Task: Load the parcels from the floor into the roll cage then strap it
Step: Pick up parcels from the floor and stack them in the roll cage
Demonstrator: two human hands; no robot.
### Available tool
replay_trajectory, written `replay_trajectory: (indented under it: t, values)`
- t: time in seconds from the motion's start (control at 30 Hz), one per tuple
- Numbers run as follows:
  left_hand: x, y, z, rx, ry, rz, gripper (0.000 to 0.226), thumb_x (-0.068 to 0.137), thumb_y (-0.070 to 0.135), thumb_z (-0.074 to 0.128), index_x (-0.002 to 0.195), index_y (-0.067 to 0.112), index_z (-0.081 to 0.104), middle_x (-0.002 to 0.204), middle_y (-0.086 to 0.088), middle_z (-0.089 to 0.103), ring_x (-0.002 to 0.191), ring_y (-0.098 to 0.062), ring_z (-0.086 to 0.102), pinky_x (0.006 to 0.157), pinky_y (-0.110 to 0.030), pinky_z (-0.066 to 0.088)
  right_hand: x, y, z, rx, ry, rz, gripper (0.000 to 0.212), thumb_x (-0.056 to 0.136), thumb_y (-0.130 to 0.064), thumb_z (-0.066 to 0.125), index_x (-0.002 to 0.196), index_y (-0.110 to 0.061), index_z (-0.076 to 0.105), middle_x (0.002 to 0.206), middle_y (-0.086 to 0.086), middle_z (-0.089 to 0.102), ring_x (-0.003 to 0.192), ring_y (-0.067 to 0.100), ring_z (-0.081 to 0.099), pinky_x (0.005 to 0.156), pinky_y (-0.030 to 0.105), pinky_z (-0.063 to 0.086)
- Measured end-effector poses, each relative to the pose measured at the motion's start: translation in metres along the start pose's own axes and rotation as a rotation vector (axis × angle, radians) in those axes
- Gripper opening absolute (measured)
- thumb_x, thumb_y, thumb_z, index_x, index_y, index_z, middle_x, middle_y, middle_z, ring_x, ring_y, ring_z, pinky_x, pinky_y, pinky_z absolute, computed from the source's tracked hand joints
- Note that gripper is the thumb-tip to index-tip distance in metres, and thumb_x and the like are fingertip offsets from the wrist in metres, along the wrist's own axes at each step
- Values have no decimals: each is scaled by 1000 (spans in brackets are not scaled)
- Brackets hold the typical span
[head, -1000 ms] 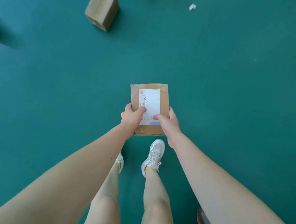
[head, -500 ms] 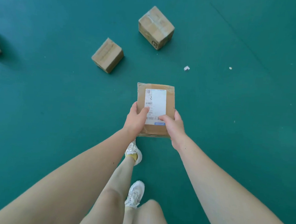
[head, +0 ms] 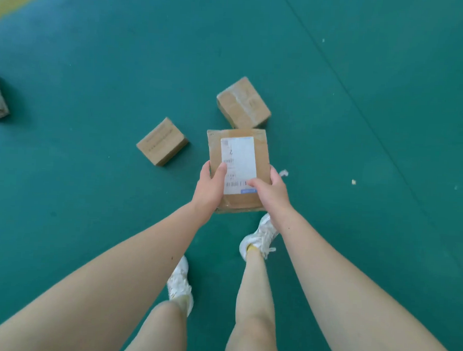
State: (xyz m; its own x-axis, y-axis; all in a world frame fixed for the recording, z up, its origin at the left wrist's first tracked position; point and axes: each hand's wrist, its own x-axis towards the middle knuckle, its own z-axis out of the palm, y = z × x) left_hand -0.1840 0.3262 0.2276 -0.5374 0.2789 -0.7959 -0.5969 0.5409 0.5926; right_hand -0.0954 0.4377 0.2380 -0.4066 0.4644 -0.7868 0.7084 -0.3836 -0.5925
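Above the green floor (head: pixel 90 194), left hand (head: pixel 208 190) and right hand (head: pixel 273 192) grip the parcel (head: pixel 261 150), long axis pointing away.

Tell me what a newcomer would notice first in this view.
First comes the labelled parcel at the centre, gripped from both sides by the left hand and the right hand, thumbs on its white label. Next are two more parcels lying on the green floor beyond it: a printed box to its left and a taped box just behind it.
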Motion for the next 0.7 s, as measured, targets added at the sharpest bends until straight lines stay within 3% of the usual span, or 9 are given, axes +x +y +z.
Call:
replay_trajectory:
  t: [0.1, 0.23, 0.4, 0.53, 0.7]
  values:
    - [37, 34, 29, -53, 62, -1, 60, 92, 57, 38, 145, 27, 37, 132, 10, 59, 117, -13, 58, 105, -42, 44, 43, -39, -28, -80, -73, -27, 54, 87, -16, 61, 137, -35, 50, 117, -16, 67, 109, 7, 62, 90, 30, 50]
    - [69, 76, 68, -148, 86, -16, 54, 94, 55, 36, 141, 29, 41, 128, 11, 61, 114, -12, 59, 102, -40, 45, 96, -84, -62, -170, -88, -38, 58, 87, -17, 60, 141, -33, 46, 121, -15, 66, 114, 10, 60, 97, 34, 48]
    - [113, 104, 89, -269, 117, -70, 84, 71, 74, 37, 145, 34, 35, 136, 11, 57, 121, -16, 57, 105, -47, 44, 150, -125, -76, -246, -125, -35, 52, 90, -20, 57, 140, -32, 47, 120, -15, 65, 111, 9, 61, 93, 32, 49]
    - [158, 122, 89, -316, 141, -87, 67, 86, 64, 36, 145, 34, 36, 131, 13, 60, 118, -12, 58, 104, -45, 45, 203, -145, -65, -293, -174, -18, 56, 91, -28, 54, 145, -36, 42, 127, -15, 63, 114, 8, 60, 98, 35, 49]
    - [225, 131, 86, -368, 192, -101, 59, 95, 59, 35, 148, 34, 31, 136, 14, 56, 123, -11, 54, 106, -40, 42, 278, -163, -45, -331, -213, 13, 48, 94, -26, 52, 141, -33, 47, 122, -15, 65, 112, 7, 61, 89, 29, 49]
